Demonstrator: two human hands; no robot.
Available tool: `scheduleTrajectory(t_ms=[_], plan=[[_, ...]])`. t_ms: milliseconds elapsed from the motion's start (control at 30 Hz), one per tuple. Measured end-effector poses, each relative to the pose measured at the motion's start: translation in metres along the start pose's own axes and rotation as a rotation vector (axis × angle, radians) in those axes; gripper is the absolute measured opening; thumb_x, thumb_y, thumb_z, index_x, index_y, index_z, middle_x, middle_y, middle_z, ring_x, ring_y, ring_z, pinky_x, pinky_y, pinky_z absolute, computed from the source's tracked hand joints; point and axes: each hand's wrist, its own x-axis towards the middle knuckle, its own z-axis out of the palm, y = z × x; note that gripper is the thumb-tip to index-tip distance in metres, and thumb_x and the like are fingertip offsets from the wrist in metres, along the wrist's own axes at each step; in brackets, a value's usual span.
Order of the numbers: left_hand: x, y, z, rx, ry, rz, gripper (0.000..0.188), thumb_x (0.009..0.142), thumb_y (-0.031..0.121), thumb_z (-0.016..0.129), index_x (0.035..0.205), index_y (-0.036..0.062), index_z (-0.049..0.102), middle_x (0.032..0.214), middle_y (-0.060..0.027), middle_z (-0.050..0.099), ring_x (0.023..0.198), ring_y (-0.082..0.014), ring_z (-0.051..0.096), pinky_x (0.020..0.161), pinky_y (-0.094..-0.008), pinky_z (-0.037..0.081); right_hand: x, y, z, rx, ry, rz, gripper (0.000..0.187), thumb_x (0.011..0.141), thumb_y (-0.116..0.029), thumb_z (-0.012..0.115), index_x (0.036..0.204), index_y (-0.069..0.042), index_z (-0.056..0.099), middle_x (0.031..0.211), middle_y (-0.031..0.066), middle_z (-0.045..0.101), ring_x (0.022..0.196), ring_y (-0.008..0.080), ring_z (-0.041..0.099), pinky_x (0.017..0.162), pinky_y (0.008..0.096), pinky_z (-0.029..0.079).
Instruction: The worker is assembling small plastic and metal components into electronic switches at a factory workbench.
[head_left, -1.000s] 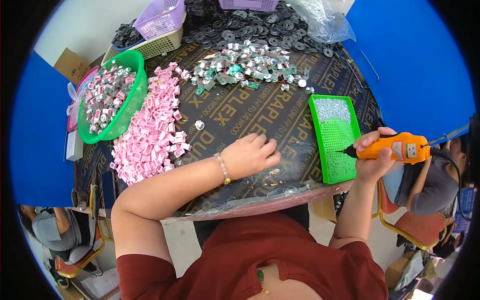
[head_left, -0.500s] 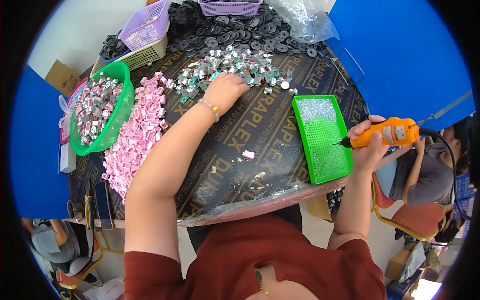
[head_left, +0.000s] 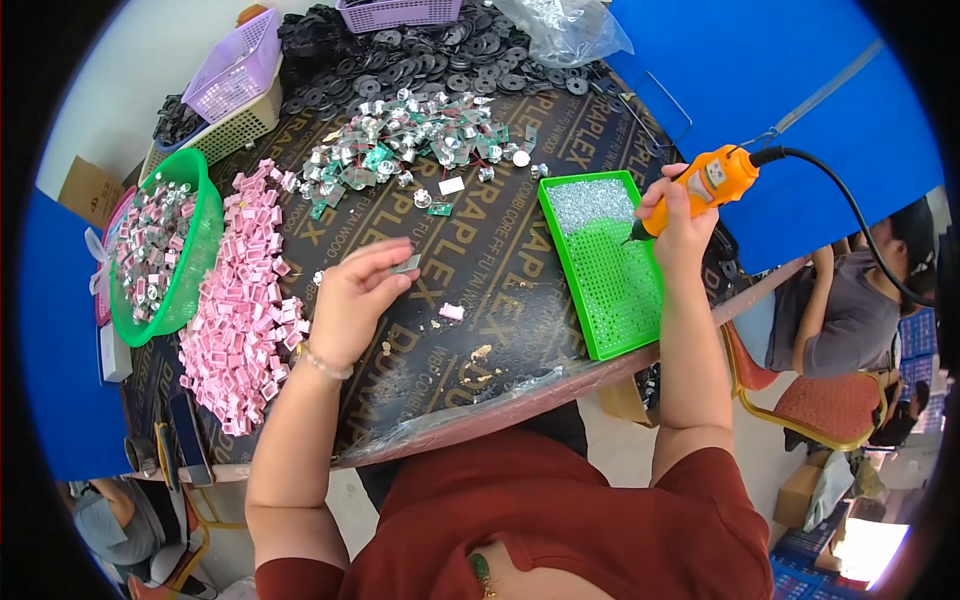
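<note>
A small flat grey-green piece (head_left: 407,264), apparently a little circuit board, is pinched between the thumb and fingers of my left hand (head_left: 350,305) above the table. On the table to its right lies a single pink plastic housing (head_left: 451,312). My right hand (head_left: 682,228) grips an orange electric screwdriver (head_left: 715,182), its dark tip pointing down-left over a green perforated tray (head_left: 571,275). Small silver screws (head_left: 598,204) are heaped at the tray's far end, with more spread among its holes. Beyond my left hand spreads a pile of small circuit boards with silver parts (head_left: 400,150).
Pink housings (head_left: 232,310) form a long heap at left, beside a green basket (head_left: 212,225) of silver parts. Black discs (head_left: 430,60), a purple basket (head_left: 235,72) and a clear bag (head_left: 570,32) lie at the back. A phone (head_left: 191,432) lies front left. The screwdriver's cord (head_left: 850,195) trails right.
My left hand has come back from the board pile toward me with a small piece between its fingers. The view has shifted; my right hand still holds the screwdriver over the tray.
</note>
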Motion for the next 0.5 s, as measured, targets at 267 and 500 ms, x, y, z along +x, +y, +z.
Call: scheduleTrajectory(t_ms=[267, 500], plan=[[-0.007, 0.000, 0.008, 0.258, -0.065, 0.099, 0.012, 0.076, -0.004, 0.069, 0.082, 0.0019, 0.060, 0.095, -0.0057, 0.063, 0.086, -0.0134, 0.061, 0.077, -0.0246, 0.047, -0.001, 0.001, -0.002, -0.028, 0.010, -0.014, 0.024, 0.089, -0.017, 0.061, 0.102, 0.000, 0.050, 0.071, 0.0047, 0.059, 0.057, 0.0106, 0.057, 0.056, 0.0242, 0.049], [0.003, 0.002, 0.031, 0.472, -0.222, 0.228, 0.016, 0.071, -0.006, 0.066, 0.078, 0.0033, 0.056, 0.085, -0.0077, 0.058, 0.082, -0.0213, 0.060, 0.074, -0.0289, 0.047, -0.003, 0.001, -0.001, -0.033, 0.053, -0.014, 0.023, 0.089, -0.015, 0.061, 0.103, 0.000, 0.051, 0.070, 0.0047, 0.059, 0.057, 0.0107, 0.057, 0.056, 0.0231, 0.048]])
